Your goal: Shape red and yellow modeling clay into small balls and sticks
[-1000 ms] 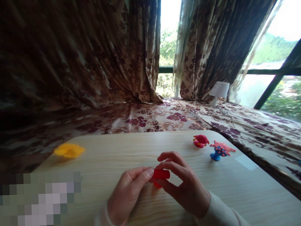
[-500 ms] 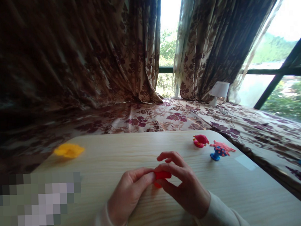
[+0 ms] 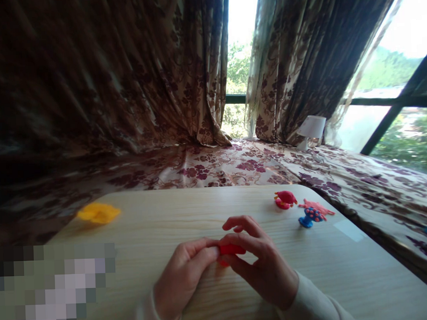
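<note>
A small red clay lump (image 3: 230,249) is pinched between both hands just above the light wooden table (image 3: 159,218). My left hand (image 3: 184,277) presses on its left end with thumb and fingers closed. My right hand (image 3: 264,263) grips its right side, thumb underneath and index finger on top, the other fingers curled above. Most of the lump is hidden by my fingers.
A yellow clay piece (image 3: 98,213) lies at the table's far left. At the far right stand a red clay figure (image 3: 285,199), a pink one (image 3: 315,206) and a blue dotted one (image 3: 309,216). Behind are a flowered cloth, curtains, a white lamp (image 3: 311,128) and a window.
The red lump has been squeezed flatter and sits lower between my fingers; my left thumb has closed in on it. Both hands stay in place.
</note>
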Demonstrator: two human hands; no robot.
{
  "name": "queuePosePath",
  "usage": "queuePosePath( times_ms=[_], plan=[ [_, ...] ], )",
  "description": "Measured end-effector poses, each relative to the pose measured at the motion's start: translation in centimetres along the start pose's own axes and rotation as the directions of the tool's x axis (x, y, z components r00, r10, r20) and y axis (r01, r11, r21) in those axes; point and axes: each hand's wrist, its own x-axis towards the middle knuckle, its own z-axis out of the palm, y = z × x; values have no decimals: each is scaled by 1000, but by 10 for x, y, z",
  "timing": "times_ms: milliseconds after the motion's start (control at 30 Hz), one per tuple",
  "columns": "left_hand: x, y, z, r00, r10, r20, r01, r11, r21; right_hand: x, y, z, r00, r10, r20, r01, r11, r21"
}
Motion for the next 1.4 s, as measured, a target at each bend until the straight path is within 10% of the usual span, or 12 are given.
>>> queuePosePath(
  times_ms=[1400],
  plan=[
    [3, 1, -3, 980, -46, -194, 42, 999, -21, 4, 5, -5, 995, -3, -100, -2, 999, -48]
  ],
)
